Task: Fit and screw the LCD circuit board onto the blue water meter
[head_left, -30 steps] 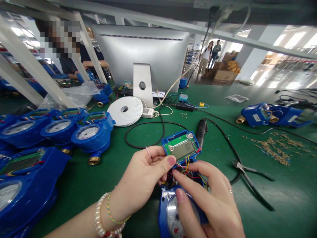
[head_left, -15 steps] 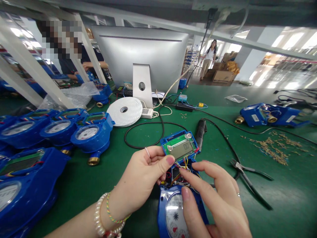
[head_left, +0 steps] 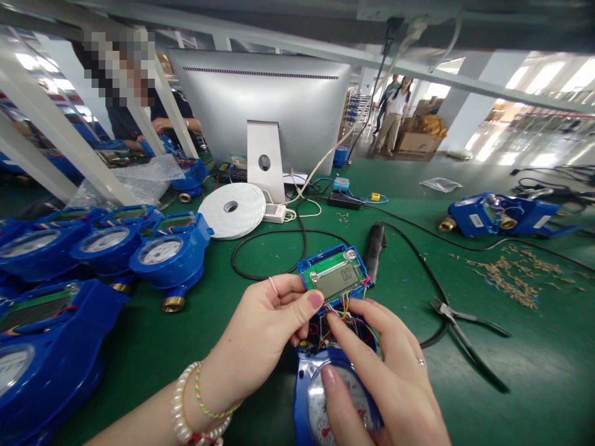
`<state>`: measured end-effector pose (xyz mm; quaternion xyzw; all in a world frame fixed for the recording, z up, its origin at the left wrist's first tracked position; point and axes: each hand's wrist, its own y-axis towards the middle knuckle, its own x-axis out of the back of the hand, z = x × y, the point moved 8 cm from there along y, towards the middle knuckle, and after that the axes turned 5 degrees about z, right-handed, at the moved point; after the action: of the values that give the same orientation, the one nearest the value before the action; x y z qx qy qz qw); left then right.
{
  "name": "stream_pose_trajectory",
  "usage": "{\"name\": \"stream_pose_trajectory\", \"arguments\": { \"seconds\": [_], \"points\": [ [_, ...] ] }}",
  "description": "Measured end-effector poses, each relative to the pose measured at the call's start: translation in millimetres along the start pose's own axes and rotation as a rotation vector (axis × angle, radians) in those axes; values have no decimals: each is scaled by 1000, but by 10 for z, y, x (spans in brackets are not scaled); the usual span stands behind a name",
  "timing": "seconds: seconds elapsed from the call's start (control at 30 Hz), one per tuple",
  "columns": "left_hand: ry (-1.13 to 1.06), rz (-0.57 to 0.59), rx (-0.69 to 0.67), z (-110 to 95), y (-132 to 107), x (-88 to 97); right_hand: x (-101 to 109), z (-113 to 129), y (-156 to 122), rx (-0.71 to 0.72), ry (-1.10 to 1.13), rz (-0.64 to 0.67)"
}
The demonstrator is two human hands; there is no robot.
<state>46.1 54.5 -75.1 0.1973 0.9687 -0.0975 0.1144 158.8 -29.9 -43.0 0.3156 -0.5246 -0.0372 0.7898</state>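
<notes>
A blue water meter (head_left: 304, 396) with a round dial lies before me, its wiring compartment uncovered. My left hand (head_left: 274, 322) pinches the lower left edge of its display module (head_left: 332, 282), a green board with an LCD in a blue frame, tilted up above the compartment. Coloured wires (head_left: 344, 305) run from the board down into the housing. My right hand (head_left: 385, 378) reaches over the meter with fingers spread. Its index fingertip is at the wires, and the thumb hovers over or touches the dial; which, I cannot tell.
Several blue meters (head_left: 167, 251) stand at left. A white tape roll (head_left: 209, 210) lies by the monitor (head_left: 264, 93). Behind the module is a black electric screwdriver (head_left: 375, 248); cutters (head_left: 458, 316) and scattered small brown pieces (head_left: 506, 279) lie right. A co-worker's hands (head_left: 162, 127) show beyond the frame posts.
My right hand has moved slightly left, its index finger deeper among the wires beneath the display module. My left hand keeps its hold. A second person shows in the background.
</notes>
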Motion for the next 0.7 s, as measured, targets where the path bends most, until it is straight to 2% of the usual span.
{"name": "stream_pose_trajectory", "arguments": {
  "seconds": [0.27, 0.53, 0.7],
  "points": [
    [-6, -20, 4, -17, -13, 0, 51, -6, -31, -190, 138, -105],
    [-14, -5, -8, -8, -15, -15, -23, -32, -71, -273, 247, -41],
    [-30, -6, -16, -9, -17, -5, -29, -58, -67, -289, 322, -48]
  ]
}}
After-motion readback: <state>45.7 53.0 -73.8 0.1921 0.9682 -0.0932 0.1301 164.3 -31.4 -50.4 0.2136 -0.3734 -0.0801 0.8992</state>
